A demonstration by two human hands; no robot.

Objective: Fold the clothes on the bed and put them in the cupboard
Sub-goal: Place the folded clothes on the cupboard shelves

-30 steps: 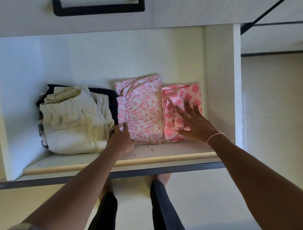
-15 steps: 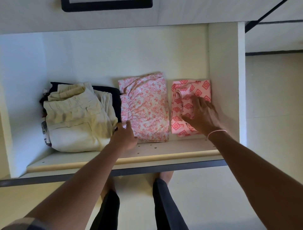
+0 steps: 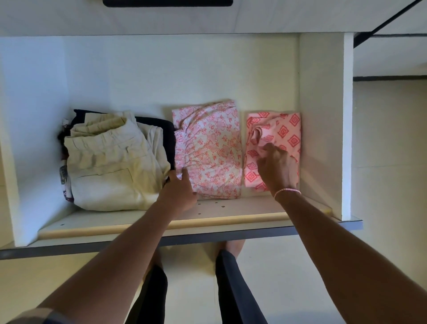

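Three folded lots lie side by side on the cupboard shelf (image 3: 231, 208). A beige pile (image 3: 111, 166) sits at the left on dark clothes. A pink floral garment (image 3: 208, 148) is in the middle, and a pink diamond-print garment (image 3: 286, 131) lies against the right wall. My left hand (image 3: 178, 192) holds the floral garment's front left corner, thumb on top, fingers hidden beside its edge. My right hand (image 3: 277, 168) rests on the diamond-print garment, its curled fingertips pinching a fold near the middle.
The cupboard's right wall (image 3: 323, 115) stands close beside the diamond-print garment. A drawer front with a black handle (image 3: 166, 2) hangs above the shelf. A strip of bare shelf runs along the front lip. My legs and feet show below on the pale floor.
My right hand slid the diamond-print garment right, away from the floral one and against the wall, then curled its flat fingers onto a fold. My left hand stayed at the floral garment's corner.
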